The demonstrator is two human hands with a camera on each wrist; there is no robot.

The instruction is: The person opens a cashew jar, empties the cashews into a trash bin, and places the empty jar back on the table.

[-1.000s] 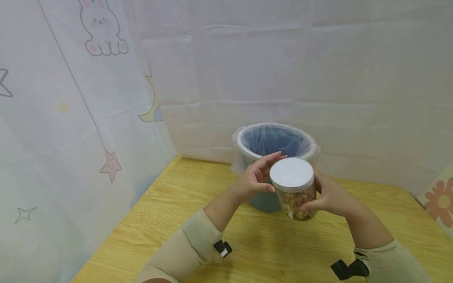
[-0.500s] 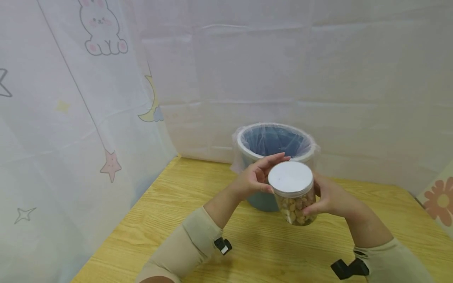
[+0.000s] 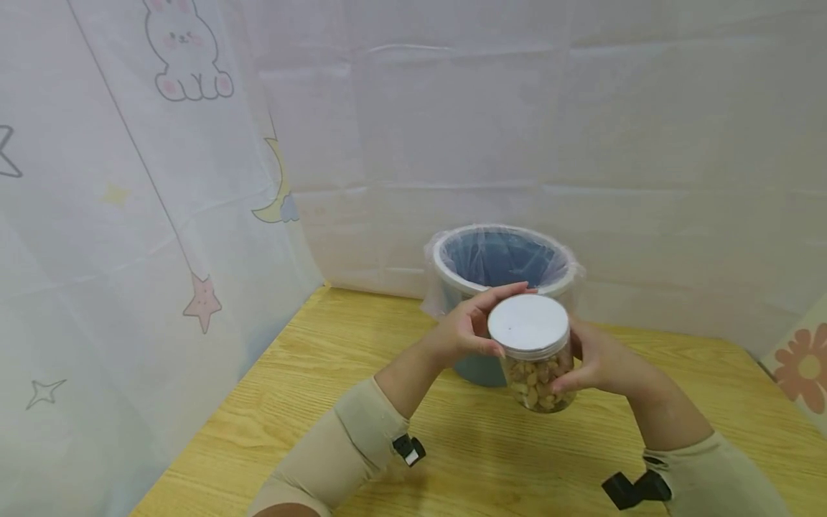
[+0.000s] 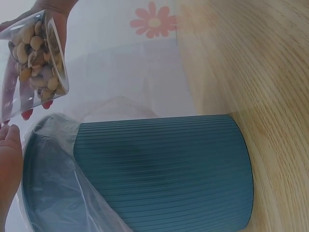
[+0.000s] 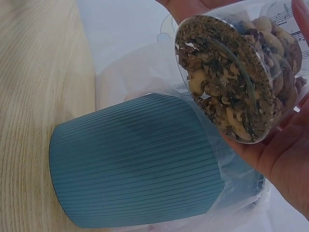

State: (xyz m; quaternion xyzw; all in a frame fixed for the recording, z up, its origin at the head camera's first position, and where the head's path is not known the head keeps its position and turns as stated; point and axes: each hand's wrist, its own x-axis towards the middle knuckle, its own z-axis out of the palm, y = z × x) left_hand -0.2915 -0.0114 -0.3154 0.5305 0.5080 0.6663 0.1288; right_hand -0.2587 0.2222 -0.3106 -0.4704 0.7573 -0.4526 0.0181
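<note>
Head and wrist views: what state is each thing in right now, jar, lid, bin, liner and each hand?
Jar: held above the table, slightly tilted, part-filled with nut-like pieces.
White lid: on the jar; tightness cannot be told.
Bin: upright on the table, open at the top.
Plastic liner: inside the bin, folded over its rim.
Left hand: around the lid's edge; firmness unclear.
Right hand: gripping the jar's side.
</note>
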